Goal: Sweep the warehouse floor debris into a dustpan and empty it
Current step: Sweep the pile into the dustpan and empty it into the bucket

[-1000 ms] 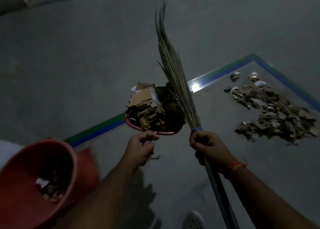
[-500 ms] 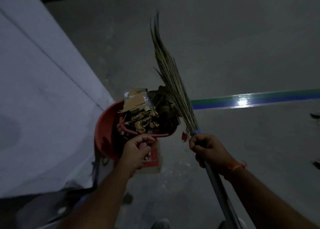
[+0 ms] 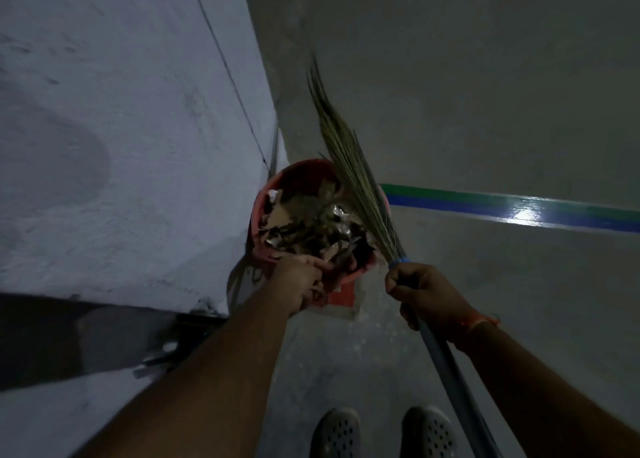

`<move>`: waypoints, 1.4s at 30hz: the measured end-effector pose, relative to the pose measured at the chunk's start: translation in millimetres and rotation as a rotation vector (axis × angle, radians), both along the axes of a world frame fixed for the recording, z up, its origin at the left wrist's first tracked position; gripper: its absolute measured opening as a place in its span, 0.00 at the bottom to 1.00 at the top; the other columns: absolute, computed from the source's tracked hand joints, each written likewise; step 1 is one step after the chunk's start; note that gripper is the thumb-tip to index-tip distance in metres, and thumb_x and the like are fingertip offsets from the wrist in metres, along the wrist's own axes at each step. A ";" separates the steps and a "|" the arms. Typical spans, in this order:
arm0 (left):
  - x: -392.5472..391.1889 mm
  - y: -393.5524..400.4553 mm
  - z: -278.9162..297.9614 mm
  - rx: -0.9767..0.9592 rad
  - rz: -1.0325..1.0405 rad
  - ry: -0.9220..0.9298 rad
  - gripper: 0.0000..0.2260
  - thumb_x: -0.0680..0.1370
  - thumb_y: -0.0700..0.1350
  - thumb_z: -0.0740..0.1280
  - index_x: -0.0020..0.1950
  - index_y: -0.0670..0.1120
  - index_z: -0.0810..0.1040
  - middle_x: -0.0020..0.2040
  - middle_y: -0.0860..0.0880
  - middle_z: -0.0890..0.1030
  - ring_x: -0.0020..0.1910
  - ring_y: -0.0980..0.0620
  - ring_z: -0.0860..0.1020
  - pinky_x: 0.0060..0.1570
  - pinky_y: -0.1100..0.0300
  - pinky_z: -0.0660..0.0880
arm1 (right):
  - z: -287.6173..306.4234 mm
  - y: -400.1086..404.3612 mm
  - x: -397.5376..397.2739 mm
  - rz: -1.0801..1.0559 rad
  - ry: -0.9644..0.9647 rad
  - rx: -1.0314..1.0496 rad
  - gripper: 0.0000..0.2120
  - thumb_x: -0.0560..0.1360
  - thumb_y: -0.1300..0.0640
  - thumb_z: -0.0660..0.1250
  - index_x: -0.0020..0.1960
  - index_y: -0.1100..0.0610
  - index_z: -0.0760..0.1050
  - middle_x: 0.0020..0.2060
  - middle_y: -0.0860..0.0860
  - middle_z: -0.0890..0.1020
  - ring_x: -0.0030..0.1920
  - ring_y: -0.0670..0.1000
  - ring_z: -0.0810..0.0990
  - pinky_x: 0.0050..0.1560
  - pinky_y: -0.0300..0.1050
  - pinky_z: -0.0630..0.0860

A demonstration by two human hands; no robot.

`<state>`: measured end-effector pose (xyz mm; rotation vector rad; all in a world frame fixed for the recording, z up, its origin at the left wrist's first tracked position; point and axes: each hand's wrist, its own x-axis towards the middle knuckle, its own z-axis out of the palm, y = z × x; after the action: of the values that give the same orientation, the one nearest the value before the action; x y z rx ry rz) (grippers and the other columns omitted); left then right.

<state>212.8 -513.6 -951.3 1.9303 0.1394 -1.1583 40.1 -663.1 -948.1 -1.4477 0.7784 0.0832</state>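
Head view, the only 1 here: the left hand [image 3: 298,281] has its grip curled round the near edge of the red dustpan [image 3: 349,277], which is tipped over the red bucket [image 3: 259,215] tucked against the wall [image 3: 121,146]. The debris [image 3: 311,222] — torn cardboard and shiny scraps — sits in a heap at the bucket's mouth; I can't tell how much is actually inside the bucket versus on the pan. The right hand [image 3: 427,298] is clenched round the broom [image 3: 349,167] just below its blue band, bristles pointing up and away over the bucket's right rim.

What could go wrong: the heap looks taller than the rim, so a quick tilt could spill scraps onto the floor [image 3: 485,284], and the bristles could flick bits out.

Room-wise, the wall blocks the left, the 2 shoes [image 3: 381,433] stand close below, and open floor runs right toward the green-and-blue stripe [image 3: 519,205].
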 end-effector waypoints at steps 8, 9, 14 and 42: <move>23.0 -10.6 5.7 0.129 -0.071 0.098 0.14 0.82 0.31 0.58 0.46 0.44 0.80 0.40 0.41 0.76 0.31 0.51 0.71 0.31 0.61 0.68 | 4.2 6.1 -2.5 -0.020 0.039 0.020 0.11 0.78 0.72 0.61 0.40 0.61 0.75 0.28 0.56 0.70 0.23 0.54 0.72 0.26 0.45 0.71; 23.4 -9.0 6.1 0.136 -0.069 0.097 0.14 0.81 0.31 0.58 0.46 0.44 0.80 0.41 0.41 0.77 0.32 0.51 0.72 0.32 0.61 0.68 | 5.9 5.8 -3.2 -0.019 0.036 0.018 0.11 0.78 0.72 0.61 0.40 0.61 0.75 0.28 0.57 0.70 0.23 0.54 0.72 0.26 0.45 0.71; 18.9 -1.1 11.5 0.161 -0.064 0.040 0.16 0.80 0.30 0.58 0.43 0.45 0.80 0.44 0.40 0.78 0.34 0.49 0.72 0.31 0.59 0.70 | 18.7 2.8 -8.7 -0.006 0.044 -0.008 0.11 0.78 0.71 0.61 0.41 0.60 0.75 0.29 0.57 0.72 0.24 0.54 0.73 0.27 0.46 0.72; -195.8 -205.8 84.5 -0.034 -0.328 -0.189 0.14 0.77 0.30 0.61 0.49 0.44 0.82 0.30 0.41 0.76 0.22 0.52 0.68 0.26 0.64 0.64 | 48.3 -140.8 -224.6 -0.245 -0.051 0.021 0.12 0.78 0.69 0.63 0.39 0.57 0.76 0.28 0.54 0.73 0.23 0.54 0.73 0.26 0.43 0.72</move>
<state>17.0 -719.5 -866.8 2.0711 -0.3069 -1.1678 -184.5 -803.9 -899.8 -1.3198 0.9039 -0.1318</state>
